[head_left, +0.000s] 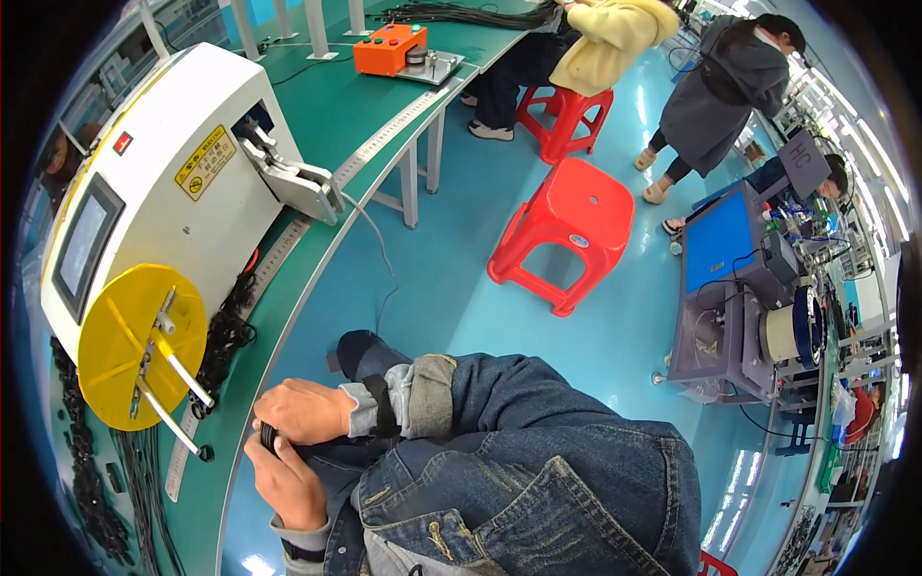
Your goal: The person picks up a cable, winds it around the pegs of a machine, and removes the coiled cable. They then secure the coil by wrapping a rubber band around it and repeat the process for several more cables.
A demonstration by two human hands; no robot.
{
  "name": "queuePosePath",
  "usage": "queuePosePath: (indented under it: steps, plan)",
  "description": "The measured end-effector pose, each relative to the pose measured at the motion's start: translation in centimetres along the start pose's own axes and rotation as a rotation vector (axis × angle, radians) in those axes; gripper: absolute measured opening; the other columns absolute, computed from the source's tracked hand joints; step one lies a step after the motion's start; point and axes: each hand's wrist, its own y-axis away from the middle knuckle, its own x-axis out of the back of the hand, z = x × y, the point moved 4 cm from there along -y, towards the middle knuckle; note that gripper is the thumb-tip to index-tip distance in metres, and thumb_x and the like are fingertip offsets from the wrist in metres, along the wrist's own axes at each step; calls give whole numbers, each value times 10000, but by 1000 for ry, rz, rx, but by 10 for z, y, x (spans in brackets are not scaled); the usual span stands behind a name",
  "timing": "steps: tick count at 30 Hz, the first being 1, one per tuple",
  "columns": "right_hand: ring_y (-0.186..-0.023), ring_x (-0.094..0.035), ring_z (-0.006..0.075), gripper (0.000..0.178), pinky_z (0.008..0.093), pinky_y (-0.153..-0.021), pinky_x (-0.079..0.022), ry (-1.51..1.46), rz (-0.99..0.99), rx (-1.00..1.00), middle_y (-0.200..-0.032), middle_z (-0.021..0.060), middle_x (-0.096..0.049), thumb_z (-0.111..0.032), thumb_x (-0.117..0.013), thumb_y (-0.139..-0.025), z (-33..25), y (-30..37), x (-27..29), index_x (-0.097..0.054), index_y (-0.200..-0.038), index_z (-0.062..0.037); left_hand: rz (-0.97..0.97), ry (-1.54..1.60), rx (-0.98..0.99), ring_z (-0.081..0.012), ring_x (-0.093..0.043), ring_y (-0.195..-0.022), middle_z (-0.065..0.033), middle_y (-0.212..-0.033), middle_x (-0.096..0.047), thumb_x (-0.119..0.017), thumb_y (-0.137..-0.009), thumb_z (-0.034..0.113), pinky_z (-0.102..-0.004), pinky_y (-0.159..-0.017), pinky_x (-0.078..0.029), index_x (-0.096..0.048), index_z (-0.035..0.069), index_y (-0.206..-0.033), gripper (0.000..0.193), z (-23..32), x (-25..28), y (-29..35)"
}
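Close to the table's edge my two hands meet around a small black coil of cable (268, 437). My right hand (307, 411) is closed, its fingers curled over the top of the coil. From below, my left hand (290, 488) pinches the same coil between thumb and fingers. Just left of them is a white machine (182, 173) with a yellow disc (125, 360) and two pale rods (171, 424) that stick out toward my hands. No cable shows on the rods. Part of the coil is hidden by my fingers.
Black cables (144, 480) and dark bundled coils (226, 331) lie on the green table (327, 125) beside a ruler strip (403, 120). An orange control box (389, 50) stands farther along. A red stool (586, 206) is on the blue floor; several people are around the room.
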Motion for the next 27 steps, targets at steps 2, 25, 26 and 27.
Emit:
queuePosePath:
  steps: [2, 25, 26, 27]
  plan:
    - [-628, -587, 374, 149, 429, -553, -468, 6, -15, 7, -656, 195, -587, -127, -572, -701, 3, 2, 1, -554, -674, 18, -17, 101, -9, -364, -584, -808, -214, -1005, -561, -387, -948, 259, -401, -669, -460, -424, -24, -1160, 356, -3, 2, 2]
    - [-719, -622, 336, 334, 422, -573, -496, 152, -450, 89, -769, 140, -623, -252, -693, -610, 12, 12, -13, -582, -861, -60, -761, 1170, 718, -152, -557, -577, -77, -792, -572, -655, -775, 339, -258, -462, -450, -473, 12, -1051, 465, -28, -42, 7]
    - [-724, -616, 353, 326, 430, -588, -496, 76, -446, 143, -780, 152, -620, -259, -691, -611, 12, 9, -4, -594, -859, -70, -767, 1201, 720, -136, -504, -487, -69, -703, -546, -640, -783, 374, -251, -406, -398, -489, 19, -979, 432, -24, -46, 1]
    - [-725, -614, 359, 296, 436, -597, -494, 118, -526, 2, -771, 163, -621, -252, -685, -626, 23, 9, -4, -601, -841, -67, -779, 1293, 732, -121, -512, -508, -64, -707, -548, -621, -813, 344, -249, -410, -401, -487, 41, -944, 356, -20, -47, -7]
